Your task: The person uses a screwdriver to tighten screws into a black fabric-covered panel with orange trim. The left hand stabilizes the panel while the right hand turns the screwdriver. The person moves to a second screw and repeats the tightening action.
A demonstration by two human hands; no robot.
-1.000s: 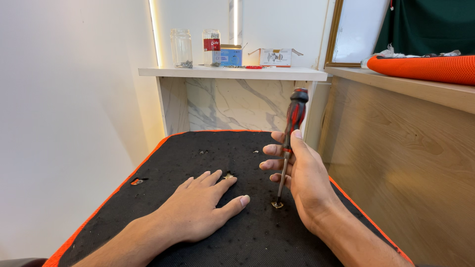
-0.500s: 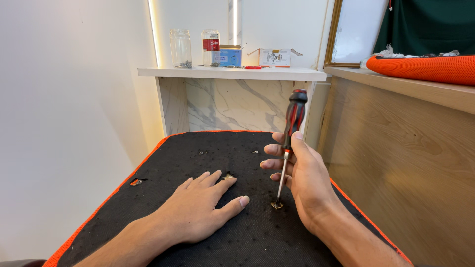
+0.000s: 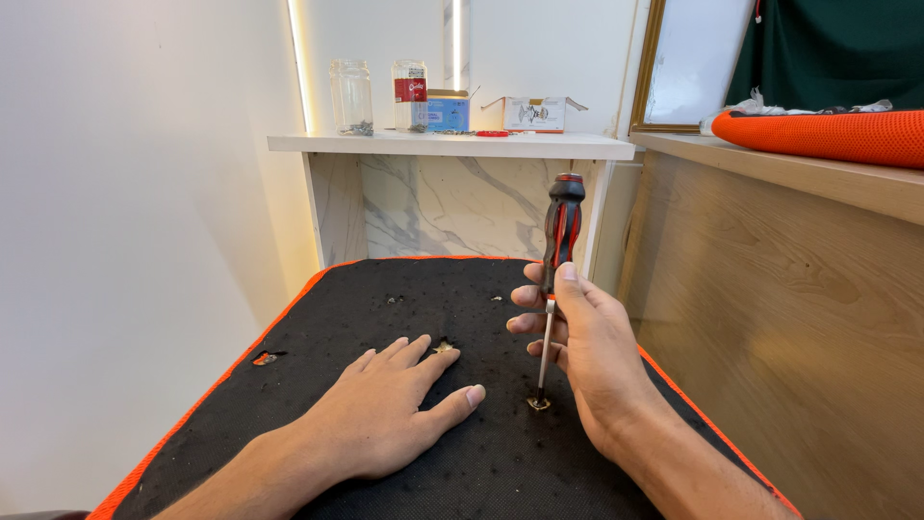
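Nearest the camera, left hand (image 3: 385,409): lies flat, palm down, fingers spread on the black mat (image 3: 318,327), holding nothing.
Right hand (image 3: 592,351): fingers curled around the screwdriver (image 3: 553,279), gripping its shaft just below the handle.
Screwdriver: upright, red-and-black handle on top, tip set on a small brass fitting (image 3: 538,403) in the mat.
Mat: black, orange-edged.
Far shelf (image 3: 452,144): glass jars (image 3: 352,96) and small boxes (image 3: 535,113).
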